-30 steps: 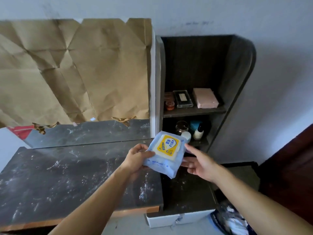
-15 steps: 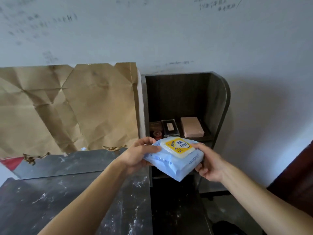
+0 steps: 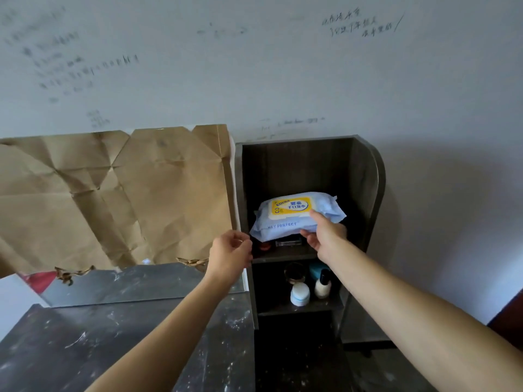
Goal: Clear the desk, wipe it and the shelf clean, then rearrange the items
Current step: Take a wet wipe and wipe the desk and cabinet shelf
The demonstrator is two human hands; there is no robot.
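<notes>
A light-blue pack of wet wipes (image 3: pixel 285 222) with a yellow lid label is held inside the upper compartment of the dark shelf unit (image 3: pixel 365 176). My right hand (image 3: pixel 322 233) grips its front right edge, thumb on top and fingers under it. The pack hides most of the small items on the upper shelf board (image 3: pixel 283 257). My left hand (image 3: pixel 230 254) hangs just left of the pack with loosely curled fingers and holds nothing. The dark marbled desk top (image 3: pixel 85 352) lies below my left forearm.
On the lower shelf stand a white jar (image 3: pixel 300 294), a small white bottle with a black cap (image 3: pixel 323 285), a dark round jar (image 3: pixel 295 273) and a blue object (image 3: pixel 317 268). Crumpled brown paper (image 3: pixel 119 199) covers the mirror behind the desk.
The pack has moved up and forward into the upper shelf compartment. My left hand has let go of it; only my right hand holds it now. The view has tilted upward.
</notes>
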